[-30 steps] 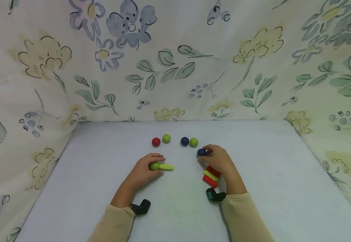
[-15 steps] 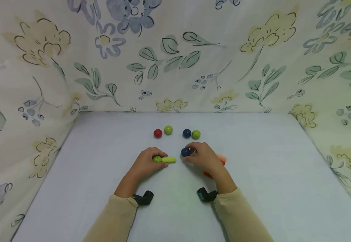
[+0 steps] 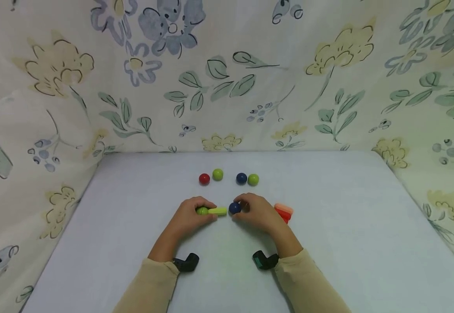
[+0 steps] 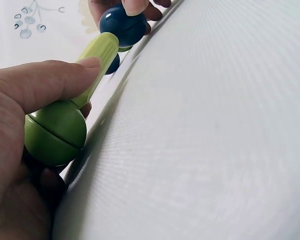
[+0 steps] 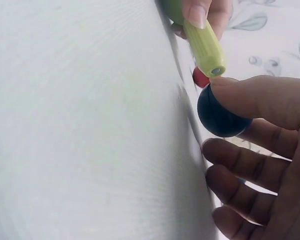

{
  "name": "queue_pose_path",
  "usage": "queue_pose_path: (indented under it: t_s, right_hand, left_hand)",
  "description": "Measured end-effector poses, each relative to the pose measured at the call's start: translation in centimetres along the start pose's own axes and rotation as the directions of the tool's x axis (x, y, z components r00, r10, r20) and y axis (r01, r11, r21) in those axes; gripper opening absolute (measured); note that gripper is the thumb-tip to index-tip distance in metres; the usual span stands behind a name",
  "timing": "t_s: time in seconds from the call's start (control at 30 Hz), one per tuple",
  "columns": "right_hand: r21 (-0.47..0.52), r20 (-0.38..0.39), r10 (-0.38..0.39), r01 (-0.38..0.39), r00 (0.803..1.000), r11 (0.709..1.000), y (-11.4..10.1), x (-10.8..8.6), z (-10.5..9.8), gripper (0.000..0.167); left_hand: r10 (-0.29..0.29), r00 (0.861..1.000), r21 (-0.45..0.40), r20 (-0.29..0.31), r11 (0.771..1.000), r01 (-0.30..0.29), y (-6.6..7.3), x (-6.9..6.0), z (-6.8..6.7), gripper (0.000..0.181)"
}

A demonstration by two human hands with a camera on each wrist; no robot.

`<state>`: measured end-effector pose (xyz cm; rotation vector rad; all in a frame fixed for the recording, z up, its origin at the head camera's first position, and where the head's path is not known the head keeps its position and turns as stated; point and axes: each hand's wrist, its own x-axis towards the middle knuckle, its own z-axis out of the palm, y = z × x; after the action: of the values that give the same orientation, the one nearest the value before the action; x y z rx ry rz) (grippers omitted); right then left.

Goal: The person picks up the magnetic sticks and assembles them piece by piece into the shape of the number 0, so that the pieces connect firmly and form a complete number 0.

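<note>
The left hand point(image 3: 189, 216) gripped a light green stick point(image 4: 106, 47) between thumb and fingers, with a green ball point(image 4: 55, 133) at the stick's near end, in the crook of that hand. The right hand point(image 3: 260, 213) pinched a dark blue ball point(image 3: 234, 208) by thumb and fingertips, just beside the stick's far end, which showed a round grey spot point(image 5: 217, 71). The hands stood apart, both pieces between them. Beyond them lay a red ball point(image 3: 204, 178), a lime ball point(image 3: 217, 174) and a navy ball point(image 3: 241, 178) beside another lime one. An orange stick point(image 3: 284, 208) and red pieces point(image 3: 283, 214) lay partly hidden behind the right hand.
</note>
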<state>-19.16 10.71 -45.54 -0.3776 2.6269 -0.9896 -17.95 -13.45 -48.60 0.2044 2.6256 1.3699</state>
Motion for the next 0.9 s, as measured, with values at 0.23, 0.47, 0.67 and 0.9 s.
queue_pose_path:
  t_s: [0.23, 0.47, 0.67, 0.9]
  right_hand:
    - [-0.005, -0.002, -0.017, 0.017, 1.000, 1.000, 0.03, -0.14, 0.25, 0.037]
    - [0.006, -0.021, -0.030, 0.030, 0.999, 1.000, 0.06, -0.21, 0.30, 0.036]
    - [0.003, -0.016, -0.039, 0.039, 0.999, 0.999, -0.02, -0.26, 0.44, 0.036]
    - [0.006, -0.023, -0.024, 0.024, 0.999, 1.000, -0.20, -0.36, 0.60, 0.038]
  left_hand:
    - [0.013, 1.000, 0.000, -0.009, 1.000, -0.013, -0.06, -0.19, 0.20, 0.020]
    - [0.028, 0.999, -0.014, -0.018, 1.000, -0.028, 0.01, -0.21, 0.06, 0.020]
    - [0.021, 1.000, -0.017, -0.013, 1.000, -0.022, 0.05, -0.21, 0.02, 0.020]
    - [0.018, 1.000, -0.008, -0.014, 1.000, -0.018, 0.00, -0.09, 0.14, 0.021]
